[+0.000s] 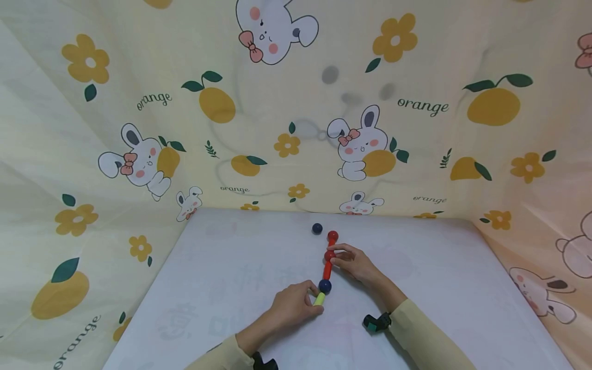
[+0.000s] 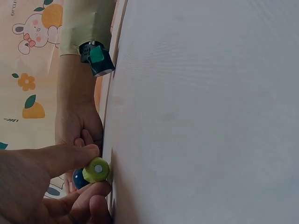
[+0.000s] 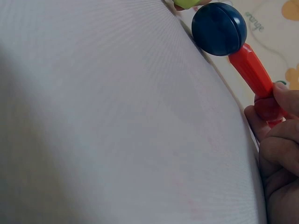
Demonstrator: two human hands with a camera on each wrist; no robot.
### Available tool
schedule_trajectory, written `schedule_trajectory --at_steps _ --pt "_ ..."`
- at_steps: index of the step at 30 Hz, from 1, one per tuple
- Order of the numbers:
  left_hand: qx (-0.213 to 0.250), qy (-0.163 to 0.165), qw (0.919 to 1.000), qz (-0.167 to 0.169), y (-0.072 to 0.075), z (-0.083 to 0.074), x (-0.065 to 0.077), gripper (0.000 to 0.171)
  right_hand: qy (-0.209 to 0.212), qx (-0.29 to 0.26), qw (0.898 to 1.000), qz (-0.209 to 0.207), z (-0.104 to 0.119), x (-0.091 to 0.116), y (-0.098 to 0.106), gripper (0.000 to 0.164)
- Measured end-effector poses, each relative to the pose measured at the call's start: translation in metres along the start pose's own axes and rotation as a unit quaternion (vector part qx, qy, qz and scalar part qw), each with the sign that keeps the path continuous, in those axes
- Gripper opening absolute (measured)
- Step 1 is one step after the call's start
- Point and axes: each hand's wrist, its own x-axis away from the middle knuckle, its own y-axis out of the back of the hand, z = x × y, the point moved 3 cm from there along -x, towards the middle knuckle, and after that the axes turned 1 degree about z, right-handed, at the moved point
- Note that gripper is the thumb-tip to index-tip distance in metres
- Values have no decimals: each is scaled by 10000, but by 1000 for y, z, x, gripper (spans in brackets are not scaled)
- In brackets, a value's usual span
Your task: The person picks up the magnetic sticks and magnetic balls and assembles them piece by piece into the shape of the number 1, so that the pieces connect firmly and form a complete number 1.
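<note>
A chain of rods and balls runs away from me along the white table. At its near end my left hand (image 1: 291,306) pinches a yellow-green rod (image 1: 320,298) between thumb and fingers; a pale round disc shows on the rod's end in the left wrist view. The rod meets a dark blue ball (image 1: 325,286). Beyond that come a red rod (image 1: 327,271), a red ball (image 1: 330,256), another red rod (image 1: 331,243) and a far red ball (image 1: 333,236). My right hand (image 1: 356,263) holds the middle red ball (image 3: 267,108) with thumb and fingers.
A loose dark blue ball (image 1: 317,228) lies left of the chain's far end. The white tabletop (image 1: 222,267) ends against a patterned cloth backdrop (image 1: 287,103) at the back and sides. Each wrist carries a small black camera (image 1: 376,322).
</note>
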Motion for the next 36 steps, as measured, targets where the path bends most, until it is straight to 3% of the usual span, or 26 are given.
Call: schedule_trajectory --at_steps 8,27,36 --pt "5 265 9996 65 -2 -3 -1 35 -36 1 10000 -61 0 -1 1 40" --pt "214 393 9990 -50 -7 -6 -6 39 -102 12 9999 -49 2 2 0 41" --pt "214 296 9993 -75 -7 -5 -6 36 -19 30 10000 15 2 1 1 42"
